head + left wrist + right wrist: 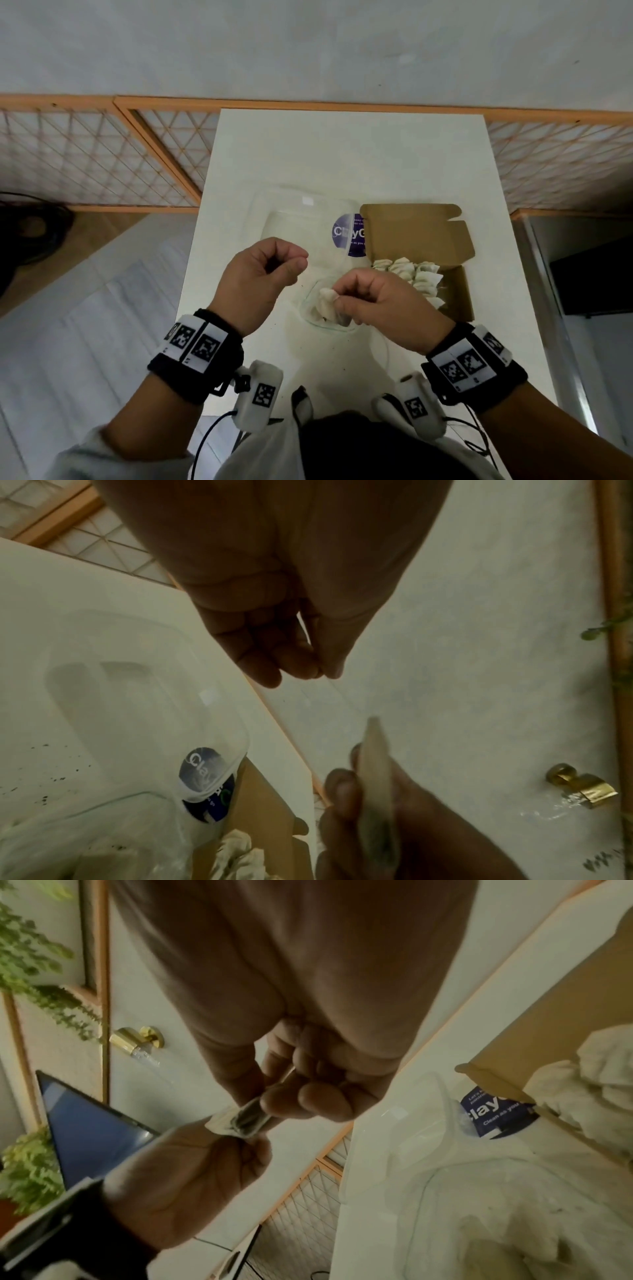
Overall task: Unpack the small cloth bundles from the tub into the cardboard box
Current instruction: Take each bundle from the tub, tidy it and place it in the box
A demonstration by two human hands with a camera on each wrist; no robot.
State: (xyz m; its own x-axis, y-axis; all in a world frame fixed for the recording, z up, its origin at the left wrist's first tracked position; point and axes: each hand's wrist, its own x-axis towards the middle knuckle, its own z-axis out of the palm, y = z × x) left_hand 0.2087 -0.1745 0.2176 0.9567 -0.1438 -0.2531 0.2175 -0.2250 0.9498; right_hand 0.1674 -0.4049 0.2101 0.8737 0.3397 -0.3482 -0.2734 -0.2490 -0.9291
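Pinches one small cloth bundle [328, 297] in the right hand [373, 301], grip clenched on it, directly above the clear tub [306, 306]. Probably lifted that high to clear the rim before crossing over.

Holds the left hand [263, 270] up, left of the tub, grip clenched on nothing visible. Likely parked out of the path.

Note cardboard box [418, 236] just right of the tub, flap open, row of packed bundles [407, 270] already inside, so close for short carries. Note clear lid [294, 222] with purple label [349, 234] just behind the tub, all on white bench [342, 154].

Gives whole layout in head view only. Confirms empty left fingertips [308, 666] in left wrist view; shows the bundle edge-on, flat, plus dark specks [51, 780] near the tub. Shows dark filling at the bundle's end in right wrist view, and pale cloth low in the tub, too blurred to count.
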